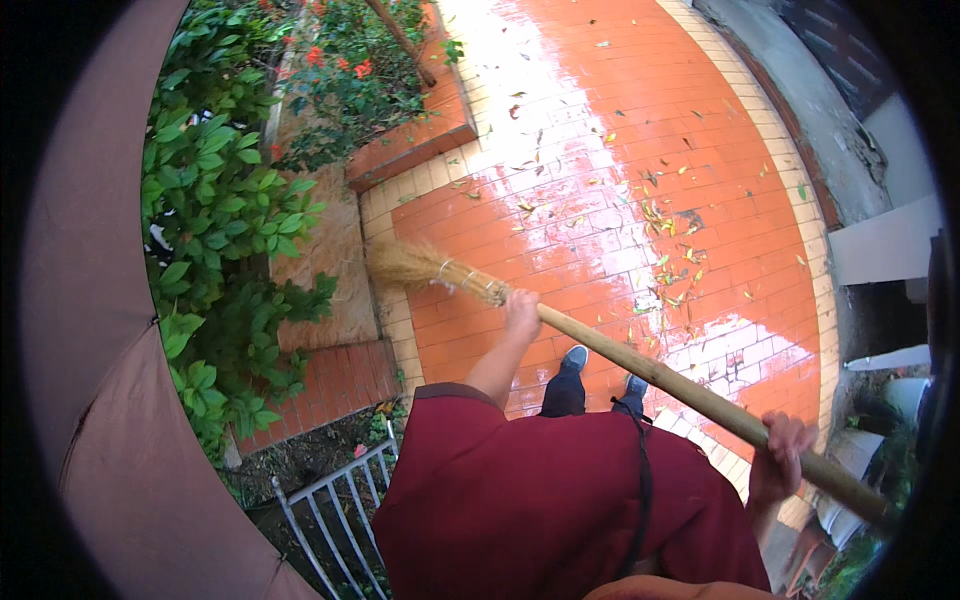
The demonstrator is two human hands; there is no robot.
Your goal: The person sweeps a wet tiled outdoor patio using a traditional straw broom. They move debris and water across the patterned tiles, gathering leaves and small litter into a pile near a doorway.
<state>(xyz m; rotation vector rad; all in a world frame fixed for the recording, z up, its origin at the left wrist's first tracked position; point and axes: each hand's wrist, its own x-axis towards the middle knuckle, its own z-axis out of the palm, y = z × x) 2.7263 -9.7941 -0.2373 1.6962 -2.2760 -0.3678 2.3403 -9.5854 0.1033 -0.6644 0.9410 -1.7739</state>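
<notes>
A long wooden-handled straw broom (pixel 645 367) crosses in front of me at a slant. My left hand (pixel 521 311) grips it low, just above the bound straw head. Higher on the pole, my right hand (pixel 781 454) is closed around the handle. The bristles (pixel 401 266), somewhat blurred, lie over the cream tile border at the left of the walkway. Fallen leaves (pixel 667 225) are scattered over the wet, shiny orange tile floor (pixel 735 180), densest in a strip ahead of my feet.
A brick-edged planter (pixel 416 150) with red flowers and leafy shrubs (pixel 217 210) borders the left side. A metal railing (pixel 330 487) stands at lower left, beside a large brownish fabric canopy (pixel 90 225). Along the right runs a concrete ledge (pixel 802 97), with pots (pixel 851 450) lower down.
</notes>
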